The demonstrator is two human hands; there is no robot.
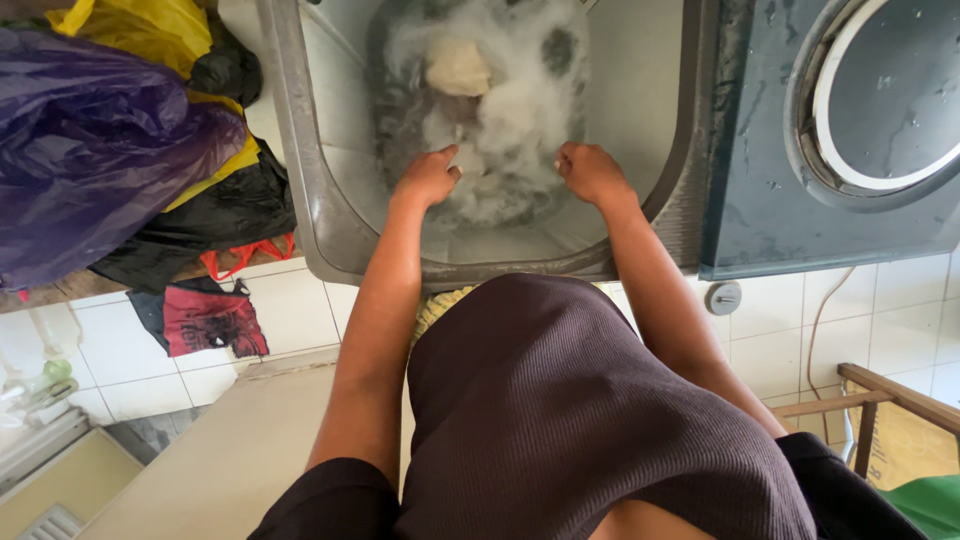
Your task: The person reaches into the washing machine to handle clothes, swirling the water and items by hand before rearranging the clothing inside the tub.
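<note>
Down in the tub (pixel 330 200), a heap of wet laundry (pixel 500 120) sits in cloudy, soapy water. The cloth is mostly white and grey, soft and bunched, with a pale cream lump near the far side and darker grey patches showing through the foam. Its folds look blurred, so single garments cannot be told apart.

The left hand (pixel 428 178) is curled into a loose fist, fingers closed on a fold of the laundry at the near edge of the heap. The right hand (pixel 590 170) is likewise closed, knuckles up, gripping the wet cloth just beside it. Both bare forearms reach down from a dark ribbed top.

The tub is a dull grey, rounded-cornered basin with smooth, slightly worn walls. To its right lies a dark, wet panel with a round lid (pixel 880 90) ringed in white and speckled with drops. To the left, crumpled plastic bags (pixel 100 140) in purple, yellow and black are piled up, thin and glossy. Below them a red and black cloth (pixel 210 320) hangs against white wall tiles.
</note>
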